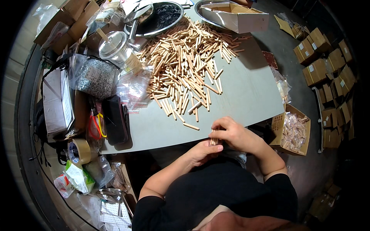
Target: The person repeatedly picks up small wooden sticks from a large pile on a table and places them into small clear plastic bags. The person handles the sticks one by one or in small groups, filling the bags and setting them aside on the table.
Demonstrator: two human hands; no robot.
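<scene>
Just past the near edge of the table, my two hands meet around a small bundle of short wooden sticks. My left hand is closed on the bundle from below, its thumb laid across the lower end. From above, my right hand curls its fingers over the upper part of the same sticks. The fingers hide much of the bundle. Beyond my hands a big heap of loose wooden sticks spreads over the grey table. One single stick lies closest to my hands.
Left on the table are a dark phone case, scissors, a bag of small metal parts and a plastic cup. Metal basins and a white box stand behind. A carton of bagged sticks stands right.
</scene>
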